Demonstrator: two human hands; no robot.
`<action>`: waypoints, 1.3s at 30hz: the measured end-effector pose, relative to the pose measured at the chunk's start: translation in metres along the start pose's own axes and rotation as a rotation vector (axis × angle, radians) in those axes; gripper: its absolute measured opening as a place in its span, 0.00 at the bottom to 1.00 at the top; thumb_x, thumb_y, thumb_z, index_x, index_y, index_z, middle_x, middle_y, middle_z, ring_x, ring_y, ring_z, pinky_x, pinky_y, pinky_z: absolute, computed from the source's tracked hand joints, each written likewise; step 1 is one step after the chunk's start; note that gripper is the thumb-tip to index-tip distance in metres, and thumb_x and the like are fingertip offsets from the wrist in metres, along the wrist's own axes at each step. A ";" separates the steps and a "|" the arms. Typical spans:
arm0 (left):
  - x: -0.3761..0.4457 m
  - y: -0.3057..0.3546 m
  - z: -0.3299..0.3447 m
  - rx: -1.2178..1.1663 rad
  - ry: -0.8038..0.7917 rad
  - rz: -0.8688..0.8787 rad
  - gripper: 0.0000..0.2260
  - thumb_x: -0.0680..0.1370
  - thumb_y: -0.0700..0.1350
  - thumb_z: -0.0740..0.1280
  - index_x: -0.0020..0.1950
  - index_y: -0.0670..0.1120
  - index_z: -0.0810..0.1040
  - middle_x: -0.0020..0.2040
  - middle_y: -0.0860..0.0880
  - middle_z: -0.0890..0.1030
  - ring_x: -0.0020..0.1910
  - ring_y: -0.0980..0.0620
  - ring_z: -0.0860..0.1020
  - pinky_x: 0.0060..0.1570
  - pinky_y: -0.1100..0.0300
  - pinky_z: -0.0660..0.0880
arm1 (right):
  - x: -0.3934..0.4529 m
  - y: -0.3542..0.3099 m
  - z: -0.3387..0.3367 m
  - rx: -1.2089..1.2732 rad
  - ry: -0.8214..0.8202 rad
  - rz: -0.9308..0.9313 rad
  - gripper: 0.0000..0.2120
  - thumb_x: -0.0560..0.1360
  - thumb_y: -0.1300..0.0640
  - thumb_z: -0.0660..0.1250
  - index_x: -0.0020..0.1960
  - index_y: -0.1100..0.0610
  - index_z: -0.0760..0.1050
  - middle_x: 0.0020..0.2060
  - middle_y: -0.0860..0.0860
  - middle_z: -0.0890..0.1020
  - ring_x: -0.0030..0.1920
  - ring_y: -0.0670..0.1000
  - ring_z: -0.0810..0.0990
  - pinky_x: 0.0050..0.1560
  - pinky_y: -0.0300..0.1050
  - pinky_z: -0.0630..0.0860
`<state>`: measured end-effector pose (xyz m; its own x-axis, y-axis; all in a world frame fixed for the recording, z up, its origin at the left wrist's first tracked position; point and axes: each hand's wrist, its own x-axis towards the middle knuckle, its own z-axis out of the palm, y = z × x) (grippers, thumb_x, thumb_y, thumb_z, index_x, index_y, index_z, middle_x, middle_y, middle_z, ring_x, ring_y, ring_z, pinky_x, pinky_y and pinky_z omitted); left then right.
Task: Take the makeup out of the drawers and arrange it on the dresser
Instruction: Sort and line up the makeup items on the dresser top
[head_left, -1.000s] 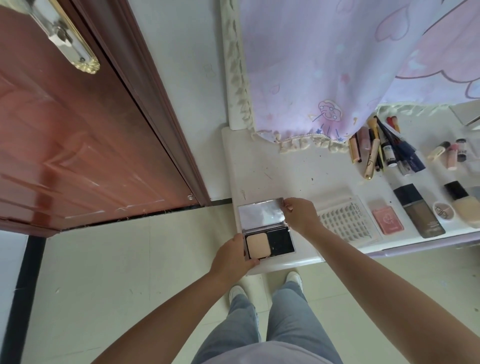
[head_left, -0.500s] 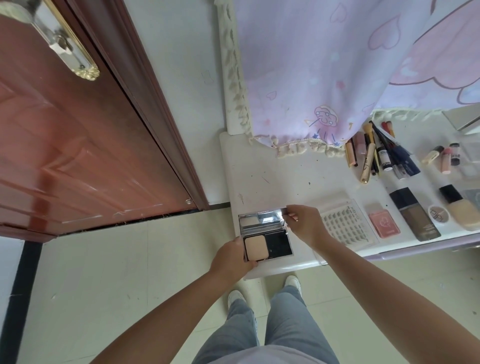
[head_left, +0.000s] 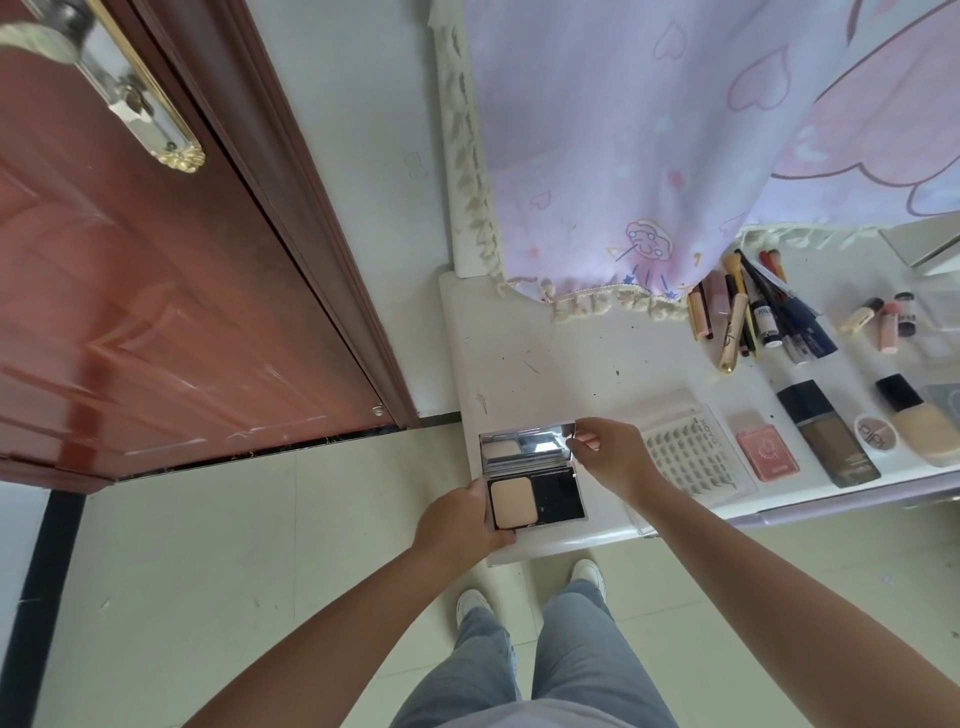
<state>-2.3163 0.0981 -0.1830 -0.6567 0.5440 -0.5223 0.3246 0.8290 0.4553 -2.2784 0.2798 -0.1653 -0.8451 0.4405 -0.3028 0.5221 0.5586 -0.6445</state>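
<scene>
Compact (head_left: 535, 480) lid tilted further shut (right hand (head_left: 613, 457) pinching).

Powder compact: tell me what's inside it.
The open powder compact holds a beige powder pan beside a black compartment, mirror inside the lid. Anything beneath the pan is hidden.

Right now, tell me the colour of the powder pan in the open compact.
Pale beige powder pan, beside a black compartment; head view.

Pink heart-print cloth (head_left: 675, 156); beige powder (head_left: 513, 502).
</scene>
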 end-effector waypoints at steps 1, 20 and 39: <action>0.000 -0.001 0.000 0.003 -0.010 0.000 0.27 0.73 0.54 0.69 0.68 0.46 0.66 0.59 0.47 0.77 0.56 0.49 0.76 0.50 0.62 0.72 | -0.001 0.000 -0.001 0.012 -0.008 0.013 0.10 0.74 0.65 0.63 0.54 0.65 0.78 0.50 0.60 0.83 0.51 0.57 0.81 0.51 0.34 0.69; 0.034 0.045 -0.008 0.076 0.732 0.629 0.07 0.69 0.45 0.58 0.47 0.47 0.68 0.38 0.46 0.79 0.42 0.55 0.67 0.39 0.65 0.69 | -0.016 0.080 -0.082 -0.958 -0.506 -0.161 0.53 0.64 0.40 0.72 0.74 0.48 0.39 0.64 0.50 0.25 0.70 0.54 0.27 0.71 0.57 0.34; 0.016 0.111 -0.011 -0.689 -0.051 0.115 0.43 0.69 0.41 0.74 0.75 0.49 0.49 0.64 0.54 0.65 0.61 0.56 0.70 0.53 0.66 0.73 | 0.007 0.042 -0.136 -0.508 -0.545 -0.352 0.43 0.63 0.46 0.74 0.70 0.49 0.54 0.66 0.47 0.61 0.68 0.49 0.58 0.69 0.45 0.58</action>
<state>-2.2982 0.1969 -0.1327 -0.6056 0.6428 -0.4690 -0.1265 0.5042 0.8543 -2.2471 0.4017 -0.0993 -0.8377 -0.1498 -0.5251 0.0937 0.9080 -0.4084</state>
